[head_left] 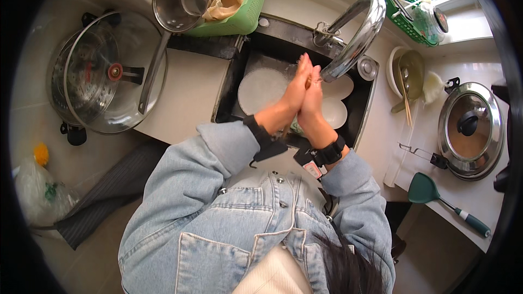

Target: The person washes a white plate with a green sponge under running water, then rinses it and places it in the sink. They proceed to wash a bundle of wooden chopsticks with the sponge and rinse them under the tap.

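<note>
Over the black sink [367, 106], below the mouth of the curved chrome faucet [355, 45], my left hand [292, 92] and my right hand [312, 100] are pressed palm to palm, fingers pointing away from me. Thin brown sticks [287, 130], apparently chopsticks, are pinched between the palms; one end shows by the fingers, the other blurs below the wrists. Their number cannot be told. Beneath, in the sink, lie a large white round dish [261, 90] and two smaller white bowls, one [334, 113] nearer me and one [341, 86] farther back, partly hidden by the faucet.
Left stand a glass-lidded steamer [88, 85] and a steel saucepan [179, 4], beside a green basket [245, 18]. At right are nested bowls [410, 73] with chopsticks, a lidded pan [470, 130] and a green spatula [423, 188]. Another green basket [402, 20] sits by the window.
</note>
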Demonstrator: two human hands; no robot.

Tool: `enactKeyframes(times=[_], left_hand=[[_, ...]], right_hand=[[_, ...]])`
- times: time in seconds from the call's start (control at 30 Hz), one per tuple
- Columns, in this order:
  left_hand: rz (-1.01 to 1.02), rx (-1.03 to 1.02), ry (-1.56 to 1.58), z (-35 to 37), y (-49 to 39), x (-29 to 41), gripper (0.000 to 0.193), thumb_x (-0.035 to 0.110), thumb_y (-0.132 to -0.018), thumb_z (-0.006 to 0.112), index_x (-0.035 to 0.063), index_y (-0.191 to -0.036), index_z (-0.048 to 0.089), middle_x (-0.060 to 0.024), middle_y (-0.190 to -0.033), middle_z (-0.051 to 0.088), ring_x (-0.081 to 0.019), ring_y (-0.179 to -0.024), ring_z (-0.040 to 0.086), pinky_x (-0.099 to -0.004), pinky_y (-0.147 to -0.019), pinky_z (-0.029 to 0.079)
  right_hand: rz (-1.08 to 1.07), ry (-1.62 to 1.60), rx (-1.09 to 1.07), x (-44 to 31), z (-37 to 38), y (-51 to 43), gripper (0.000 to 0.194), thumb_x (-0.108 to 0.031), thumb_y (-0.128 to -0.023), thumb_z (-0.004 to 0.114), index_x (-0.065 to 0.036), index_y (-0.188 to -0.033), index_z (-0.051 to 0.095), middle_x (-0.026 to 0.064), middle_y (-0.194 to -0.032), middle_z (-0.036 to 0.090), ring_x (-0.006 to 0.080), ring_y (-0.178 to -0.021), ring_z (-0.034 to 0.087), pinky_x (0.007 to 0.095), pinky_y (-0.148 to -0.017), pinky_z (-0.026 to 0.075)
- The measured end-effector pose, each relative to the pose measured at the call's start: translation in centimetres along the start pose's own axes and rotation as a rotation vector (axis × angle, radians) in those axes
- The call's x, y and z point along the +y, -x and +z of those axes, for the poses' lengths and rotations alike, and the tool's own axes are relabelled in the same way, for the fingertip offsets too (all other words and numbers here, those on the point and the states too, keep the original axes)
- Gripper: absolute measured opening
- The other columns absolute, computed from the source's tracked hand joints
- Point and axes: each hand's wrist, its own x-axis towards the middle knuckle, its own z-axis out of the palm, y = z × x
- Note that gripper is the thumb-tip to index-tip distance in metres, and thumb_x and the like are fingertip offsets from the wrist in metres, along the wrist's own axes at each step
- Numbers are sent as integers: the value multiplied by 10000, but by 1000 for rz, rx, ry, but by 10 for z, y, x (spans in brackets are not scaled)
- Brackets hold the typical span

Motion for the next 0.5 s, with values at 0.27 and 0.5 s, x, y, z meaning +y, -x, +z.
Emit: enactKeyframes(times=[0.27, 0.5], left_hand=[[60, -34, -139, -3, 4, 1, 494, 264, -949, 262, 125, -1414, 169, 8, -1485, 63, -125, -1317, 176, -240, -1047, 148], [71, -18, -115, -3, 4, 2, 518, 309, -957, 270, 69, -1403, 159, -52, -1483, -35, -158, -1358, -40, -298, -1085, 39]], right_hand=[[-89, 11, -21, -13, 13, 1, 541, -359, -965, 253, -23, -1385, 190, 63, -1447, 205, 167, -1316, 216, 281, -1072, 160], [-8, 78, -12, -6, 5, 2, 561, -411, -958, 256, -23, -1362, 266, 70, -1392, 324, 171, -1281, 290, 273, -1045, 213]])
